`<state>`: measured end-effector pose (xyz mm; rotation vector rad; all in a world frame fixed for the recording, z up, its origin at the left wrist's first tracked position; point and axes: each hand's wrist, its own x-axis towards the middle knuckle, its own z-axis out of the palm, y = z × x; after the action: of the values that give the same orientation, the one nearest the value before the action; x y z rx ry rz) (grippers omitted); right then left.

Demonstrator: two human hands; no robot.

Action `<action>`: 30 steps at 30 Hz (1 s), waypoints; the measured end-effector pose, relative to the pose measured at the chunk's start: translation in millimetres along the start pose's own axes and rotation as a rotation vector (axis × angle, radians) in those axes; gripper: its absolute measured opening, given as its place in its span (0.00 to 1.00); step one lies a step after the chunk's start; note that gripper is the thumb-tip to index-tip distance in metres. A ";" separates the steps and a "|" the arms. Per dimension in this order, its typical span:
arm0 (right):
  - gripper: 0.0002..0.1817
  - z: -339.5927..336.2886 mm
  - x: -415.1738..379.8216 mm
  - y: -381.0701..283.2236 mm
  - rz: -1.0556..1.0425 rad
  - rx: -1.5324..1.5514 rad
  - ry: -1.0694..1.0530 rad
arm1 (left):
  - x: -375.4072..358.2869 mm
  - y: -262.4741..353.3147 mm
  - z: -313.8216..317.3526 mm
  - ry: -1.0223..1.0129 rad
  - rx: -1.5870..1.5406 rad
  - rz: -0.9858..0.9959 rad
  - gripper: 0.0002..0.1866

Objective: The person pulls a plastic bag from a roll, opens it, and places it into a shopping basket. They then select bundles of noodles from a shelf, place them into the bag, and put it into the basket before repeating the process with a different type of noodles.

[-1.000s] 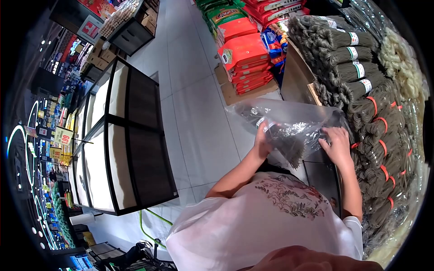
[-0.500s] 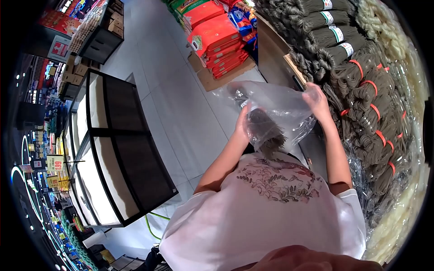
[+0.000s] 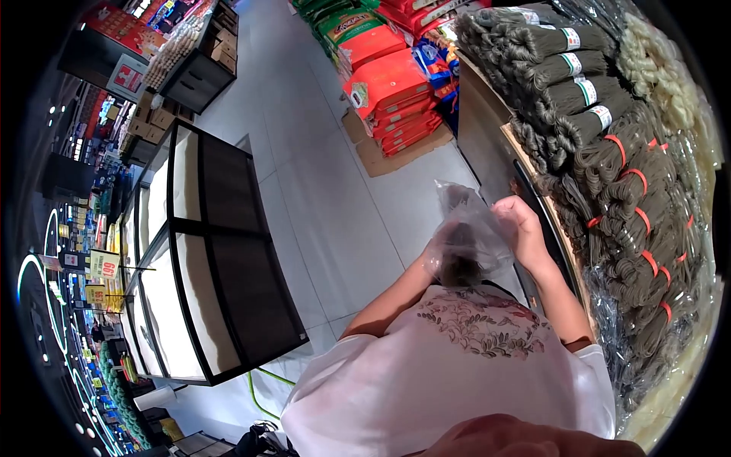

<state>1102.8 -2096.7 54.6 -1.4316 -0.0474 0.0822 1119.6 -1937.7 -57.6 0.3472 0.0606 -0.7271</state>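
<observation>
A clear plastic bag (image 3: 476, 221) hangs in front of my chest, with a dark bundle of noodle-like strands (image 3: 462, 266) showing through its lower part. My left hand (image 3: 435, 257) grips the bag from its left side, its fingers mostly hidden behind the plastic. At the bag's right edge, my right hand (image 3: 522, 228) has its fingers curled and pinched on the plastic. To the right are piled banded bundles of dark dried noodles (image 3: 586, 91), several with white paper labels. Below them lie looped bundles with red ties (image 3: 632, 206).
A wooden-edged display stand (image 3: 525, 164) runs close along my right arm. Red packages (image 3: 388, 84) are stacked on cardboard (image 3: 362, 152) ahead. On the left stands a black-framed bin (image 3: 221, 244) with white contents. Pale noodle coils (image 3: 659, 65) lie at the far right.
The bag has been drawn in closer to my chest and bunched narrower. My right hand has moved inward and lower; its fingers are now curled. The bundle sits deeper inside the bag.
</observation>
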 end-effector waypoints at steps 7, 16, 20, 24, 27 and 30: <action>0.03 -5.9 1.4 0.8 0.107 0.067 0.139 | -18.1 -6.6 -11.7 0.116 -0.183 -0.399 0.39; 0.04 -26.4 -3.9 5.1 0.041 0.133 0.229 | -31.5 -7.2 2.5 0.025 0.260 -0.328 0.36; 0.05 -30.0 -6.0 5.5 0.022 0.154 0.259 | -23.5 -5.4 -8.8 0.080 0.727 -0.447 0.30; 0.07 -41.9 -5.5 -8.1 0.031 0.118 0.340 | -23.3 14.7 27.5 0.303 1.084 -0.568 0.28; 0.07 -45.6 -5.4 -13.4 0.043 0.088 0.337 | -17.1 11.2 3.6 0.275 1.260 -0.510 0.22; 0.06 -38.8 -5.3 -12.6 0.057 0.132 0.317 | -11.4 -1.1 -29.9 0.255 1.645 -0.082 0.15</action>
<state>1101.1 -2137.2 61.8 -1.2992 0.2553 -0.0939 1112.3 -1921.2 -84.1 2.0118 -0.3135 -0.6682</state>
